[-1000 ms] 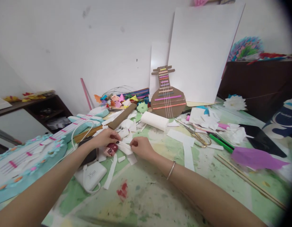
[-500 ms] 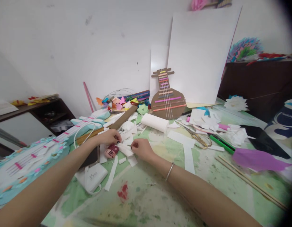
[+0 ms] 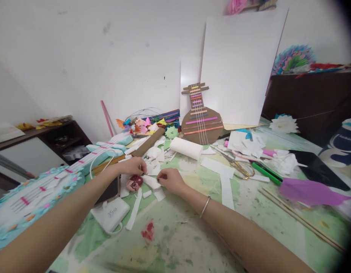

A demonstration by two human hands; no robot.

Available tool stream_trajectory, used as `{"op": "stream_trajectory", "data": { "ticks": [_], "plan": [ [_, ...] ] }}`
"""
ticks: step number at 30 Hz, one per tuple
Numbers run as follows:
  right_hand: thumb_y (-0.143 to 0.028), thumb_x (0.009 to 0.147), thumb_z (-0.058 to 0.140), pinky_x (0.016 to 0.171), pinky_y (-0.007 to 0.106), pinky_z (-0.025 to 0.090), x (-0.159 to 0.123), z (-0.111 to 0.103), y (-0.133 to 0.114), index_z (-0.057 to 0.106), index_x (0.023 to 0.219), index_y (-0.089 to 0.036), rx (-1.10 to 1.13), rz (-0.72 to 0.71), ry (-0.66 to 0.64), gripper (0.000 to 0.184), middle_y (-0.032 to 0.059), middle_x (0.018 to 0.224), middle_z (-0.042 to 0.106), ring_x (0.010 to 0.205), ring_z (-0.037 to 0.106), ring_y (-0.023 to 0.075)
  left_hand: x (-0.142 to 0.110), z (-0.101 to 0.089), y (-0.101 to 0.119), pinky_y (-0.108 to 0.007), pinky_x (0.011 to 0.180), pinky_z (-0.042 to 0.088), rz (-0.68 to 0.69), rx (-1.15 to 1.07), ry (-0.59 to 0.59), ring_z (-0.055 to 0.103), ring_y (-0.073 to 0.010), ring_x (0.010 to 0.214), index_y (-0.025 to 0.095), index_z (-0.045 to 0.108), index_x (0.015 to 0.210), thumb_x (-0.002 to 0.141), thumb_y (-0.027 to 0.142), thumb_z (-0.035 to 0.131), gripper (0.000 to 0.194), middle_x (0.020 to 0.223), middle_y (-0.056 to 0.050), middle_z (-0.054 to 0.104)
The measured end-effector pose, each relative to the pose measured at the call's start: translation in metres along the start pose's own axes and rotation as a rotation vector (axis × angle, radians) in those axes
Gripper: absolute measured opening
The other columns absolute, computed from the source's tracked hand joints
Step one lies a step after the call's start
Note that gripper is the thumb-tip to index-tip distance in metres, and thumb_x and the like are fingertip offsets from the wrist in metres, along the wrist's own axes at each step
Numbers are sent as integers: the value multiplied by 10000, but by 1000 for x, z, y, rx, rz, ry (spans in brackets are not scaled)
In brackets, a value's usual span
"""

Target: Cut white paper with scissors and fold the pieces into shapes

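Observation:
A white paper strip (image 3: 151,181) stretches between my two hands, low over the table. My left hand (image 3: 133,166) has its fingers pinched together at the strip's far left end. At the other end, the closed fingertips of my right hand (image 3: 173,179) grip the strip's right edge. A small red and pink cartoon-face object (image 3: 134,183) lies under my left fingers. Loose white paper scraps (image 3: 159,194) lie just below the strip. A roll of white paper (image 3: 186,148) rests behind my right hand.
At left are a white power bank (image 3: 114,213) with a cable, a dark phone (image 3: 109,190) and a pale blue decorated instrument model (image 3: 44,189). A brown cardboard lute (image 3: 202,123) leans at the back. Gold-handled scissors (image 3: 242,169), wooden sticks (image 3: 300,220) and purple paper (image 3: 312,192) lie right.
Both hands stay in nearly the same place, with slight finger movement. The strip between them looks flatter and broader than a second ago. The view has tilted up slightly.

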State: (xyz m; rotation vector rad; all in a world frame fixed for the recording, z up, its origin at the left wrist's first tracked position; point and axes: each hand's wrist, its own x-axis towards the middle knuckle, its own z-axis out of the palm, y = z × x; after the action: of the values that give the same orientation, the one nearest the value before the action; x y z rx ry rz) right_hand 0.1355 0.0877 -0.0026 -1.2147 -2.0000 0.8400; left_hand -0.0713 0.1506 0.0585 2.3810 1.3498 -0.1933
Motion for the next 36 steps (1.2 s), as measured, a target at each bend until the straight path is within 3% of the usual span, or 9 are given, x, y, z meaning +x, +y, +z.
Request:
{"op": "stream_trajectory", "data": {
  "ticks": [5, 10, 15, 27, 36],
  "plan": [
    [-63, 674, 551, 597, 190, 379, 0, -7, 3, 725, 872, -224, 25, -66, -82, 309, -18, 764, 664, 609, 525, 99, -2, 4, 4, -190, 537, 388, 28, 27, 52, 559, -135, 601, 173, 674, 719, 598, 163, 513, 202, 671, -5, 644],
    [-9, 691, 479, 672, 192, 394, 1, -9, 6, 732, 925, -233, -5, -210, -156, 411, 16, 885, 642, 698, 544, 112, -3, 9, 7, -198, 581, 400, 95, 43, 99, 550, -136, 638, 166, 632, 722, 600, 104, 496, 193, 678, 0, 621],
    [-38, 684, 512, 641, 193, 393, 2, -6, 7, 741, 875, -190, -52, -157, -132, 334, 26, 827, 663, 665, 540, 118, -6, 10, 10, -186, 611, 421, 135, 51, 55, 571, -124, 655, 169, 659, 678, 609, 67, 458, 236, 726, -7, 656],
    [-132, 719, 562, 602, 190, 371, -1, -10, 7, 714, 902, -169, 21, -99, -52, 241, 8, 766, 650, 603, 500, 93, -13, 6, 31, -207, 709, 447, 208, 57, 30, 605, -145, 778, 173, 663, 884, 754, 201, 509, 204, 861, -24, 680],
    [-131, 619, 652, 578, 199, 359, -5, -10, 4, 666, 653, -163, 52, -54, -23, 49, -20, 611, 584, 586, 492, 96, -9, 7, 36, -219, 719, 446, 254, 42, 69, 617, -148, 760, 178, 673, 812, 779, 234, 533, 154, 819, -23, 693]
  ]
}}
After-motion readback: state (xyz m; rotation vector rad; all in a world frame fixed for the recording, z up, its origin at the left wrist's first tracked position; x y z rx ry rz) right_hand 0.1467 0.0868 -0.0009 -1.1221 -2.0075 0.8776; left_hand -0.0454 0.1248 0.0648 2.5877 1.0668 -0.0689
